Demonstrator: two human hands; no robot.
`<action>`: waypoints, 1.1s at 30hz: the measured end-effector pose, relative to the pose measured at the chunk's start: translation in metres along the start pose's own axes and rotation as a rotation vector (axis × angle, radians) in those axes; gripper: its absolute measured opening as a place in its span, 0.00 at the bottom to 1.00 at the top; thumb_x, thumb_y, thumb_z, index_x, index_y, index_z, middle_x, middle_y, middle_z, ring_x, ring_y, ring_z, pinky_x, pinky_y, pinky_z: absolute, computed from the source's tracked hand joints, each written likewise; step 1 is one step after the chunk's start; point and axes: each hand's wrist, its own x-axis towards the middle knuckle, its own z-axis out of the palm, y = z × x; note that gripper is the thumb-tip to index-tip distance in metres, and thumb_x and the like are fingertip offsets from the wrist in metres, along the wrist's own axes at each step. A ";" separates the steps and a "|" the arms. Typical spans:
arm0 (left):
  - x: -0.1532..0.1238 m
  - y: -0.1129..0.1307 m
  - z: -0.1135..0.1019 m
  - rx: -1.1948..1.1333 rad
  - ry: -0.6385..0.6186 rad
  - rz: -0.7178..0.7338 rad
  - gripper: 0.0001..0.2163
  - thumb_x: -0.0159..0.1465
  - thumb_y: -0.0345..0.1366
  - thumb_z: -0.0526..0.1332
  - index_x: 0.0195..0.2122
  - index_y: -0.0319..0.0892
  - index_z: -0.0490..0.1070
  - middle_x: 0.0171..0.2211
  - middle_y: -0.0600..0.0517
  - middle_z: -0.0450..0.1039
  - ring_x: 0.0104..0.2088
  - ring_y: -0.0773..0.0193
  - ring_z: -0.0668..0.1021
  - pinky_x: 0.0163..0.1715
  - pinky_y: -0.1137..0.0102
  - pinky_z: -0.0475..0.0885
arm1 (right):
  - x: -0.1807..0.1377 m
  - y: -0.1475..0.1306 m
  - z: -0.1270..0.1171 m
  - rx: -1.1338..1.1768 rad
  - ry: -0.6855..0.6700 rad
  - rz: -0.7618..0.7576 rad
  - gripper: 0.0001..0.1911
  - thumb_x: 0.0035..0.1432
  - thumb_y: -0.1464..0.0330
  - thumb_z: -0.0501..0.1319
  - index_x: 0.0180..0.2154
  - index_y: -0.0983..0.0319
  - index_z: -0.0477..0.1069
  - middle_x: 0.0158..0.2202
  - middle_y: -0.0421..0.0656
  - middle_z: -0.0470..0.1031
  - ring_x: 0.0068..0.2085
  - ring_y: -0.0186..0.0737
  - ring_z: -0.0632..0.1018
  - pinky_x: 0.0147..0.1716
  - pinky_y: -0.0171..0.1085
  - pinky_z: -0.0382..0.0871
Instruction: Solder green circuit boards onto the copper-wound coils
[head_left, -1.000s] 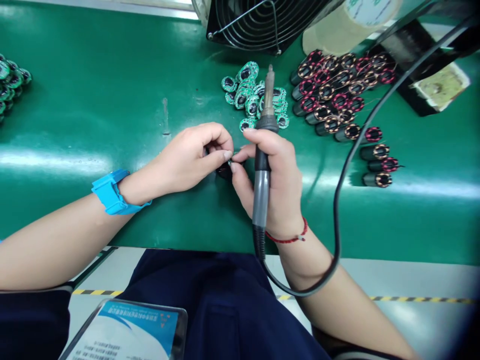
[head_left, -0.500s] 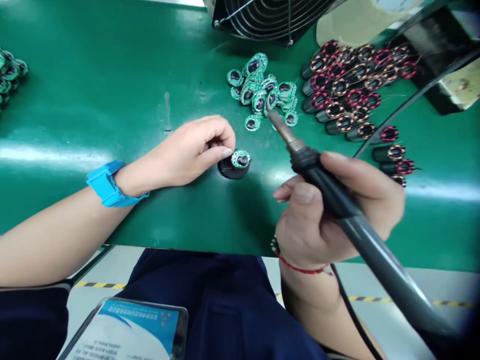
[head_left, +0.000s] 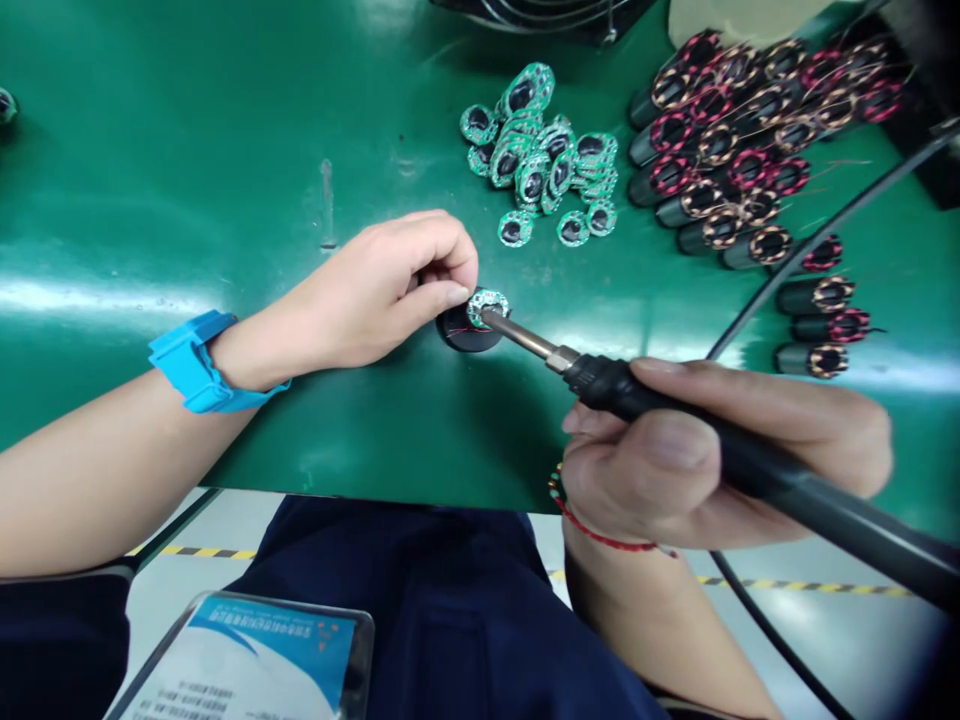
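Note:
My right hand (head_left: 652,475) is wrapped round the black handle of a soldering iron (head_left: 534,341). The iron's tip lies over a small ring-shaped green circuit board (head_left: 487,299); whether it touches the board I cannot tell. That board sits on a round black base (head_left: 469,339), and a thin reddish wire shows beside it. Thumb and forefinger of my left hand (head_left: 397,285) are pinched at the board's left edge, its other fingers curled and partly hidden. Behind both hands lies a heap of similar green ring boards (head_left: 532,178).
Rows of black cylinders with red and copper windings (head_left: 720,145) occupy the right rear of the green table (head_left: 187,150). The iron's black cable (head_left: 825,235) crosses that side. A fan with a wire guard (head_left: 555,15) stands at the back.
My right hand has brought the soldering iron down from near the heap of boards to the board on the black base. My left hand keeps its pinch there. The camera view has shifted slightly.

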 end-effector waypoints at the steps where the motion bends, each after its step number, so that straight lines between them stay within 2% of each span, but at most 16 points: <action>1: 0.000 0.000 0.000 -0.012 0.000 -0.009 0.03 0.63 0.32 0.63 0.32 0.42 0.74 0.31 0.51 0.71 0.37 0.62 0.75 0.43 0.66 0.69 | 0.000 0.001 0.001 -0.027 0.024 -0.007 0.16 0.61 0.58 0.64 0.51 0.47 0.77 0.30 0.40 0.77 0.27 0.40 0.80 0.20 0.43 0.75; 4: 0.000 0.000 0.000 -0.048 0.002 -0.047 0.02 0.61 0.32 0.66 0.31 0.41 0.74 0.32 0.51 0.71 0.37 0.62 0.74 0.43 0.66 0.69 | 0.001 0.002 0.004 -0.057 0.051 -0.021 0.15 0.61 0.57 0.64 0.50 0.48 0.77 0.29 0.40 0.77 0.26 0.39 0.80 0.20 0.42 0.75; 7: 0.000 0.000 -0.001 -0.044 -0.001 -0.047 0.02 0.61 0.32 0.65 0.31 0.41 0.74 0.32 0.51 0.72 0.37 0.62 0.75 0.43 0.66 0.69 | 0.001 0.004 0.004 0.013 -0.001 -0.011 0.16 0.61 0.59 0.65 0.52 0.47 0.76 0.28 0.39 0.76 0.23 0.35 0.77 0.17 0.39 0.71; 12: 0.001 -0.002 -0.001 0.056 -0.009 0.059 0.03 0.64 0.31 0.61 0.32 0.41 0.73 0.32 0.52 0.72 0.36 0.64 0.75 0.41 0.68 0.70 | 0.002 0.003 0.003 0.000 0.018 -0.047 0.16 0.62 0.60 0.64 0.52 0.51 0.77 0.29 0.39 0.76 0.25 0.33 0.78 0.18 0.37 0.72; 16: 0.001 -0.005 -0.001 0.123 0.000 0.134 0.03 0.64 0.32 0.61 0.33 0.41 0.72 0.32 0.51 0.74 0.35 0.64 0.75 0.39 0.69 0.71 | 0.005 0.001 0.002 -0.061 -0.039 -0.100 0.17 0.65 0.62 0.62 0.55 0.54 0.75 0.30 0.38 0.76 0.26 0.30 0.78 0.20 0.32 0.74; 21: 0.002 -0.006 -0.001 0.156 -0.004 0.173 0.03 0.64 0.31 0.60 0.33 0.41 0.71 0.33 0.50 0.75 0.35 0.65 0.76 0.38 0.69 0.72 | 0.009 -0.001 0.003 -0.124 -0.013 -0.201 0.16 0.66 0.64 0.62 0.54 0.57 0.76 0.29 0.38 0.76 0.26 0.28 0.78 0.20 0.29 0.73; 28: 0.002 -0.005 -0.001 0.166 -0.006 0.173 0.03 0.63 0.28 0.59 0.33 0.41 0.71 0.32 0.51 0.75 0.34 0.65 0.76 0.38 0.68 0.72 | 0.006 0.001 0.003 -0.012 -0.042 -0.084 0.17 0.64 0.62 0.63 0.54 0.53 0.76 0.27 0.37 0.75 0.23 0.29 0.77 0.19 0.33 0.72; 30: 0.002 -0.005 -0.001 0.166 -0.005 0.178 0.03 0.63 0.28 0.59 0.33 0.41 0.71 0.32 0.51 0.74 0.34 0.64 0.76 0.38 0.68 0.72 | 0.005 0.004 0.002 0.024 -0.013 -0.082 0.16 0.64 0.62 0.63 0.53 0.53 0.76 0.25 0.36 0.74 0.22 0.29 0.77 0.19 0.34 0.73; 33: 0.002 -0.005 -0.001 0.163 -0.002 0.160 0.03 0.63 0.29 0.59 0.33 0.41 0.71 0.32 0.51 0.74 0.35 0.64 0.76 0.39 0.66 0.72 | 0.005 0.008 0.005 0.005 0.092 -0.177 0.15 0.63 0.63 0.64 0.52 0.53 0.77 0.25 0.35 0.74 0.23 0.28 0.78 0.19 0.33 0.72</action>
